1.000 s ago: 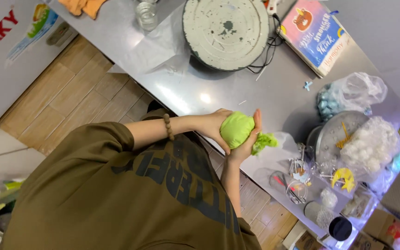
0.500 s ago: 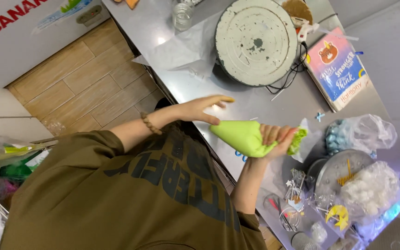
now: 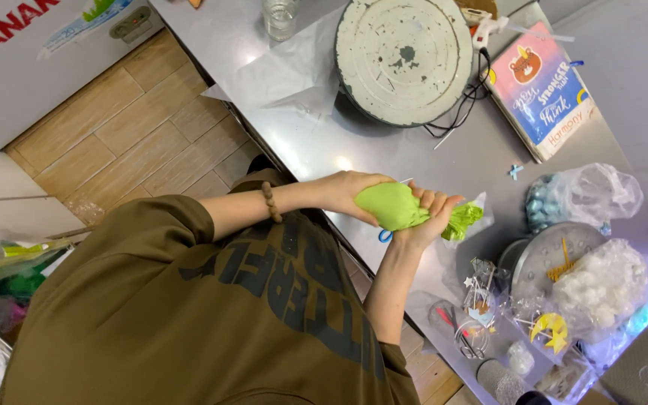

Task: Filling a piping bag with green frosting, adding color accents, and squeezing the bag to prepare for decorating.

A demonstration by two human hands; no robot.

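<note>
Both grips, left hand (image 3: 346, 193) and right hand (image 3: 430, 217), closed tight around green piping bag (image 3: 395, 206) above steel counter (image 3: 324, 142).

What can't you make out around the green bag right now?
Head view only:
- Piping bag: the end inside the left hand is covered, so its tip is unseen.
- Blue loop: the right hand and the bag hide the rest of it.
- Glass: cut off by the top edge.
- Contents of the clear bag: too small and blurred.

Scissors (image 3: 385, 236) mostly hidden beneath hands
</note>
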